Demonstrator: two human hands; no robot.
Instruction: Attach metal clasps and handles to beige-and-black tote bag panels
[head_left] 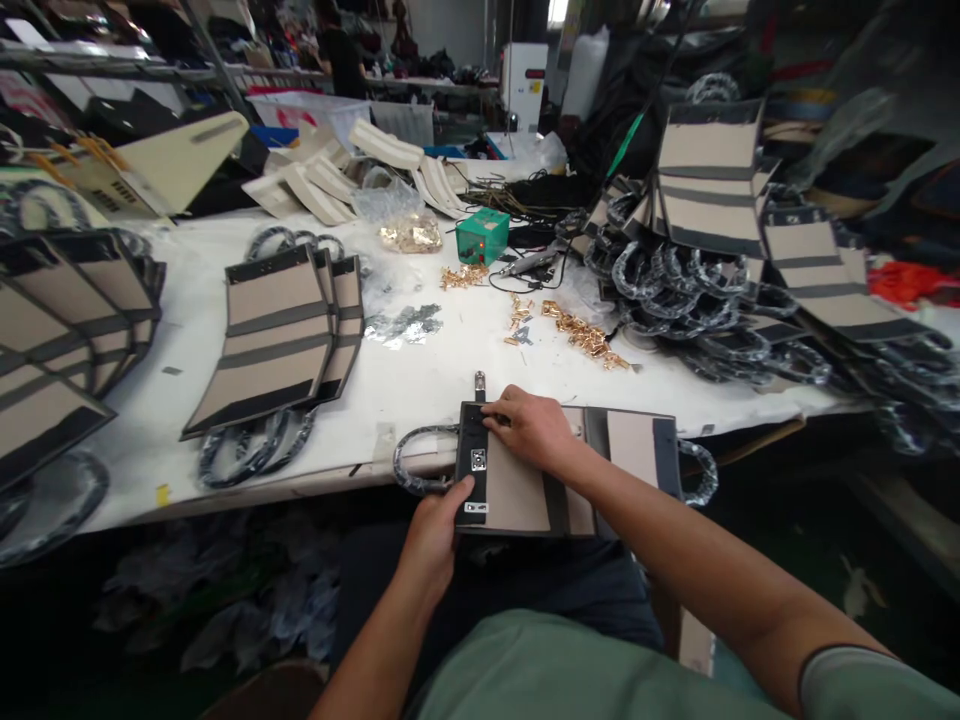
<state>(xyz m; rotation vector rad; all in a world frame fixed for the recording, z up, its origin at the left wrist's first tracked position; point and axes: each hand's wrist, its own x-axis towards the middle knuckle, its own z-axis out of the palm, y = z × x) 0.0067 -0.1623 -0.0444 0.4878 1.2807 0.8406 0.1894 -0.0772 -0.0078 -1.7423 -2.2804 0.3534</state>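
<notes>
A flat handbag panel (517, 490), beige with dark bands, lies partly over the table's front edge. Plastic-wrapped loop handles stick out at both ends, the left handle (397, 462) and the right handle (705, 470). My left hand (433, 535) grips the panel's left end, thumb on top of its black strip. Square metal hardware (478, 460) and a small metal plate (476, 508) sit on that strip. My right hand (534, 425) presses its fingertips together at the strip's far end; whatever they pinch is too small to make out. Just beyond is a metal-tipped tab (480, 385).
More panels stand stacked at left (270, 335) and pile up at right (709, 180). A green box (482, 237) with a red light, a corded tool (529, 263), gold-coloured fasteners (585, 335) and flat metal pieces (409, 325) lie on the white table (420, 375). A person (341, 55) stands far back.
</notes>
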